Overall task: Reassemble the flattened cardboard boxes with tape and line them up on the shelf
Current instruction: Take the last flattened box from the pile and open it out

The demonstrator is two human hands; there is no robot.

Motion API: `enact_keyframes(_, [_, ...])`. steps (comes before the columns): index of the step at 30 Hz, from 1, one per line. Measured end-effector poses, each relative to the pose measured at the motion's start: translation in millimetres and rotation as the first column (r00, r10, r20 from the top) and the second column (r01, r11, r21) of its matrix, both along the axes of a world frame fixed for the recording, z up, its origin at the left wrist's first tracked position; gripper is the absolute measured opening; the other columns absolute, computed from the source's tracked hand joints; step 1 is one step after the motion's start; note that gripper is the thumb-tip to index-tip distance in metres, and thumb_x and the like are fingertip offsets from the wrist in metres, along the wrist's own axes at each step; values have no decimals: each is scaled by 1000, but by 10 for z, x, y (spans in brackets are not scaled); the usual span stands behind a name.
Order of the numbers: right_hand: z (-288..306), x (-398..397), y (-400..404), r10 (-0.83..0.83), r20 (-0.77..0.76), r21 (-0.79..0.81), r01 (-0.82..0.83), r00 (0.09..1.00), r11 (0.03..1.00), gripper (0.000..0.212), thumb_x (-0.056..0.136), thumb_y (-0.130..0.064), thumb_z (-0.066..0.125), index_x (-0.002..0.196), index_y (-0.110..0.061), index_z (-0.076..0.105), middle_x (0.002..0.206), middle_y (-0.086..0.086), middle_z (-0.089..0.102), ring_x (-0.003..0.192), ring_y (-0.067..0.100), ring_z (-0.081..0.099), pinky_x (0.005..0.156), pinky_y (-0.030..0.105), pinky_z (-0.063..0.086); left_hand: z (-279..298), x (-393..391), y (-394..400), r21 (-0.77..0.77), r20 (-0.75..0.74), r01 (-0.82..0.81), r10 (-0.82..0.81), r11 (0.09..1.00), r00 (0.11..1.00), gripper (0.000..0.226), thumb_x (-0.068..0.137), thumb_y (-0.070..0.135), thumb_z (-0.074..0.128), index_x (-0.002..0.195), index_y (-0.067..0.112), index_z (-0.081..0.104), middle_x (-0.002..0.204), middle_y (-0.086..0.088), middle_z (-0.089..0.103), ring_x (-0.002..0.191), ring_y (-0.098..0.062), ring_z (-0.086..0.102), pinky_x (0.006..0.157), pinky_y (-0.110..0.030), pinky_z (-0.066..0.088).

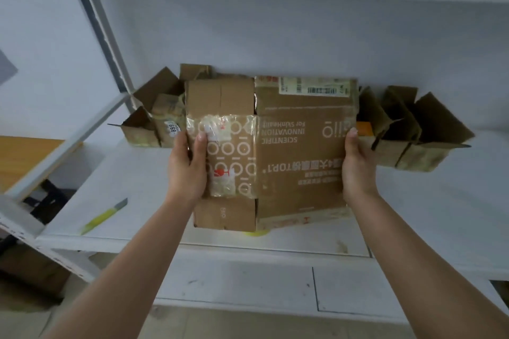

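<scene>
Brown cardboard fills the space between the two hands: a flattened box [275, 151], printed with white circles and upside-down lettering, is held up over the white shelf [137, 187]. The left hand [188, 165] grips the box's left edge, thumb lying across a patch of crinkled clear tape [220, 129] on the front, the other fingers hidden behind. The right hand [356, 162] grips the right edge, thumb on the front face and fingers curled round the back. A barcode label [314, 85] sits along the box's far edge. Beyond the left hand, an open box [154, 121] with flaps up stands at the back of the shelf; beyond the right hand stand more open boxes [413, 135], side by side. Left of the left hand, nearer the shelf's front edge, lies a yellow-green utility knife [103, 217]. Something yellow [254, 233] peeks out just under the held box's near edge.
</scene>
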State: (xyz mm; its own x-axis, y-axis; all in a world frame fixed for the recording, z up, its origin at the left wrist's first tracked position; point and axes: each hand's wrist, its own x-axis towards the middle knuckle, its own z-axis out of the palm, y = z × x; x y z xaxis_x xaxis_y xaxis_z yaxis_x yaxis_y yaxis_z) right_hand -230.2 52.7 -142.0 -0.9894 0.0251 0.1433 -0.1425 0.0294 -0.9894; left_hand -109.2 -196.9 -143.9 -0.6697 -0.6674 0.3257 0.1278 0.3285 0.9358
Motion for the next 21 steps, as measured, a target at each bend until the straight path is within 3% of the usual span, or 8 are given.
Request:
enact_keyframes(2, [12, 37, -290, 33, -10, -10, -33, 999, 999, 41, 90, -67, 40, 94, -36, 67, 87, -29, 71, 79, -10, 66, 60, 9, 50, -1, 43, -332, 19, 23, 10, -11, 1000, 1000, 30, 100, 46, 47, 109, 19, 55, 99, -1, 69, 91, -15, 68, 77, -39, 57])
enact_keyframes(4, [20, 93, -548, 23, -13, -9, -23, 1000, 1000, 46, 84, -73, 40, 98, -37, 65, 91, -26, 71, 83, -9, 66, 65, 12, 52, 27, 58, -630, 35, 41, 26, -27, 999, 999, 25, 99, 46, 48, 108, 24, 57, 100, 0, 70, 92, -16, 69, 81, -41, 58])
enact_keyframes(7, [-21, 179, -906, -27, -44, -46, 25, 999, 999, 43, 91, -67, 39, 107, -35, 65, 103, -19, 70, 94, -3, 65, 82, 25, 53, 38, 41, -1061, 33, 53, 77, -79, 996, 995, 22, 100, 43, 48, 110, 26, 57, 98, 8, 70, 90, -9, 69, 74, -27, 57])
enact_keyframes(9, [-52, 286, -1158, -61, -52, -61, 58, 997, 996, 36, 93, -66, 40, 103, -43, 65, 102, -24, 70, 93, -7, 64, 81, 24, 51, 60, 31, -1357, 47, 58, 147, -150, 988, 987, 27, 100, 41, 49, 116, 20, 57, 95, 11, 70, 88, -7, 69, 66, -17, 54])
enact_keyframes(13, [-118, 635, -1641, -125, -58, -81, 120, 990, 989, 29, 94, -64, 39, 90, -56, 67, 95, -33, 68, 87, -13, 63, 70, 13, 49, 40, 135, -1883, 88, 35, 269, -273, 959, 961, 26, 100, 32, 54, 125, 24, 54, 94, 10, 72, 87, -5, 70, 65, -14, 53])
enact_keyframes(15, [-174, 820, -1818, -152, -53, -91, 147, 987, 985, 31, 94, -64, 39, 90, -54, 68, 97, -29, 69, 91, -9, 64, 77, 19, 50, 53, 199, -2079, 119, 49, 312, -320, 943, 946, 28, 99, 31, 56, 127, 28, 56, 99, 8, 72, 89, -3, 69, 67, -15, 53])
enact_keyframes(18, [-250, 1037, -1987, -179, -40, -119, 173, 983, 978, 33, 96, -61, 39, 94, -48, 69, 100, -23, 71, 93, -5, 66, 82, 26, 50, 114, 216, -2211, 224, 76, 369, -393, 902, 916, 17, 98, 39, 53, 109, 46, 65, 91, 22, 72, 82, 7, 67, 72, -22, 49])
enact_keyframes(21, [-308, 1208, -2086, -166, -9, -148, 163, 986, 975, 35, 99, -55, 39, 102, -35, 69, 104, -13, 73, 96, 3, 68, 79, 27, 53, 160, 215, -2226, 352, 90, 417, -473, 838, 876, 20, 98, 51, 47, 93, 63, 63, 95, 25, 69, 95, -1, 65, 83, -35, 51])
